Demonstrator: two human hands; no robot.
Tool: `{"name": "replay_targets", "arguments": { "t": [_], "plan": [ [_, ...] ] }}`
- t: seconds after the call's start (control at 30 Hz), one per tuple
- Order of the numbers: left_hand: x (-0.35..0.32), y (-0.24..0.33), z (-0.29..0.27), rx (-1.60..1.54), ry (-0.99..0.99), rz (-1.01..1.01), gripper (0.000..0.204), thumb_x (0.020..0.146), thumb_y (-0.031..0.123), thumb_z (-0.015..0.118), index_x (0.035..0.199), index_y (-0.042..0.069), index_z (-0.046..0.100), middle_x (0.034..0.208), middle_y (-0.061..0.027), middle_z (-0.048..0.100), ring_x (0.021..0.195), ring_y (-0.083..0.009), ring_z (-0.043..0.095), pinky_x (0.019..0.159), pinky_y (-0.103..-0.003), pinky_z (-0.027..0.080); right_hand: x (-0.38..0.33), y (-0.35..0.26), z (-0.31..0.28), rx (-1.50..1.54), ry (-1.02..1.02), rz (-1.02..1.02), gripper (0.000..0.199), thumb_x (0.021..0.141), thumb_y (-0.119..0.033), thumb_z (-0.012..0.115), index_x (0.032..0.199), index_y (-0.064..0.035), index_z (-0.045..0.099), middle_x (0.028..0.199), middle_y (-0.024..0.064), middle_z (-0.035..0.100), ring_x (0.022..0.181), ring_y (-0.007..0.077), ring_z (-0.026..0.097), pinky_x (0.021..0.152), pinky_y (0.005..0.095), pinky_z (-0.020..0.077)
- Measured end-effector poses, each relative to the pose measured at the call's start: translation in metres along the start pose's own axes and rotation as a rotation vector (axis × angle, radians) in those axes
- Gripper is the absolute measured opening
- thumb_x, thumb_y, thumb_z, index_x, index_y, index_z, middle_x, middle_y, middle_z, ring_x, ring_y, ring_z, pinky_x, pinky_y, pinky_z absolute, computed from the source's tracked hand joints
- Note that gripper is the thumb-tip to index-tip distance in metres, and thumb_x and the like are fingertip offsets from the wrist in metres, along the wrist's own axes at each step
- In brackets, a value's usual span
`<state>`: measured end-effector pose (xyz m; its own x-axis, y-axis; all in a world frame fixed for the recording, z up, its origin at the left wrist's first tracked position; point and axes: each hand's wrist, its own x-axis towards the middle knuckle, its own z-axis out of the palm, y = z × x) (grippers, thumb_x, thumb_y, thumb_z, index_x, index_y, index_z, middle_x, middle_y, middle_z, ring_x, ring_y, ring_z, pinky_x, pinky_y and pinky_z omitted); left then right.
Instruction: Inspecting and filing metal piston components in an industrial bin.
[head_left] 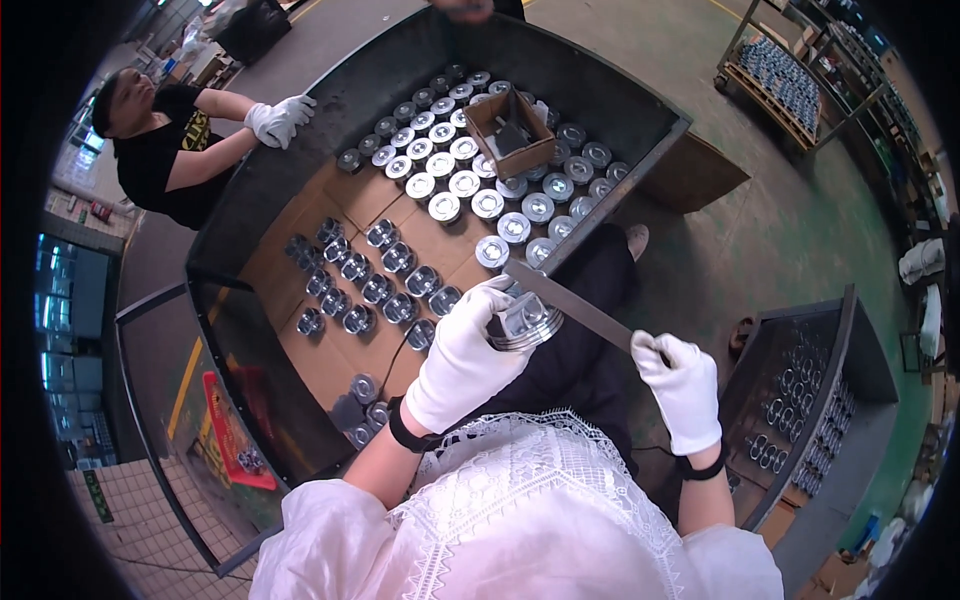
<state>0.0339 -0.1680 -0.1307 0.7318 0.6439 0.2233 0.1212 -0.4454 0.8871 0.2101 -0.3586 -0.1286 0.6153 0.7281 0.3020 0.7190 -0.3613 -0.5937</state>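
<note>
Head view: L hand in white glove, fingers closed round a metal piston, approx. ctr of frame, held tilted by the bin edge. R hand, also gloved, grips one end of a flat grey strip, ctr-right; far end overlaps piston's upper side, can't tell if touching. Risks, my read: strip could skid off the rounded rim & catch L fingers if pushed too hard; slick metal vs. glove fabric might let piston twist, drop & get dented.
</note>
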Motion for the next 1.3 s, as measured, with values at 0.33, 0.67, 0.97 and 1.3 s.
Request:
{"name": "replay_targets", "arguments": {
  "t": [0.33,0.67,0.97,1.3],
  "plan": [
    [0.000,0.003,-0.012,-0.103,-0.030,-0.146,0.040,0.074,-0.008,0.079,0.109,-0.004,0.060,0.133,-0.0173,0.061,0.113,-0.0159,0.065,0.091,-0.029,0.055,0.175,0.021,0.107,-0.254,-0.162,0.095,0.021,0.099,-0.020,0.050,0.101,-0.0045,0.064,0.098,0.0221,0.071,0.092,0.0425,0.068,0.082,0.0513,0.0541],
    [-0.006,-0.012,-0.027,-0.151,-0.012,-0.230,0.044,0.073,-0.005,0.082,0.111,-0.005,0.060,0.132,-0.0186,0.063,0.117,-0.0195,0.065,0.094,-0.031,0.055,0.301,0.033,0.228,-0.324,-0.610,0.110,0.029,0.087,-0.013,0.057,0.108,-0.0013,0.075,0.115,0.0282,0.070,0.110,0.0423,0.067,0.093,0.0468,0.0550],
    [0.007,-0.006,-0.026,-0.056,0.138,-0.170,0.027,0.077,-0.003,0.075,0.099,-0.003,0.061,0.121,-0.0205,0.068,0.109,-0.0220,0.069,0.092,-0.033,0.055,0.268,0.013,0.162,0.258,-0.411,-0.141,0.035,0.095,-0.021,0.057,0.121,0.0000,0.066,0.112,0.0239,0.070,0.108,0.0368,0.066,0.094,0.0430,0.0518],
    [-0.008,0.002,0.013,-0.158,-0.012,-0.127,0.044,0.073,0.013,0.085,0.109,0.003,0.062,0.113,-0.0187,0.071,0.102,-0.0328,0.071,0.090,-0.037,0.055,0.028,0.022,0.039,0.886,-0.397,0.502,0.033,0.098,-0.019,0.063,0.124,0.0001,0.065,0.106,0.0115,0.074,0.102,0.0195,0.070,0.090,0.0345,0.0556]
  ]
}}
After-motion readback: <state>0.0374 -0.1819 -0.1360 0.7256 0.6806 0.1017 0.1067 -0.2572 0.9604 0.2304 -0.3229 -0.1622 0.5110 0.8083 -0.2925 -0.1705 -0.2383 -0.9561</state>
